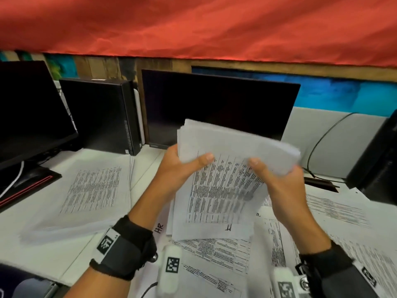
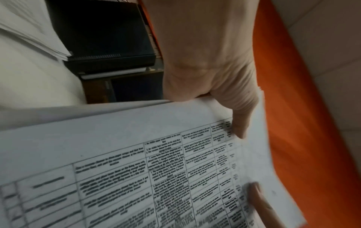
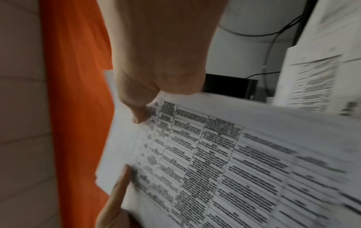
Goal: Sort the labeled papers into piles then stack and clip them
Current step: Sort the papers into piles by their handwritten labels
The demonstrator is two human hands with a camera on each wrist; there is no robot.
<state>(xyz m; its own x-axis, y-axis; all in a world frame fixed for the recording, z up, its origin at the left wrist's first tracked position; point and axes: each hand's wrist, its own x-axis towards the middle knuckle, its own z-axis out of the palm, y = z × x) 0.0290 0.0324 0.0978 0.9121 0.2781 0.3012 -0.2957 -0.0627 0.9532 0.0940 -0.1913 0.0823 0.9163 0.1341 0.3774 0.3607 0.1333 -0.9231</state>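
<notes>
A sheaf of printed papers [image 1: 223, 190] with tables is held up above the desk in front of the middle monitor, its bottom margin marked by hand. My left hand [image 1: 182, 166] grips its left top part, thumb on the front page. My right hand [image 1: 277, 177] grips the right top part, thumb on the front too. The wrist views show the sheaf [image 2: 136, 169] [image 3: 224, 162] close up, with each thumb pressed on the printed table. A neat pile [image 1: 86, 190] of text pages lies on the desk to the left. Loose sheets [image 1: 225, 252] lie below the sheaf.
Three dark monitors [image 1: 214, 108] and a black computer case [image 1: 103, 112] stand along the back of the desk. More sheets [image 1: 343, 211] cover the right side. A sheet marked "HR" [image 1: 159, 229] lies near my left wrist. A black cable [image 1: 318, 145] runs at the right.
</notes>
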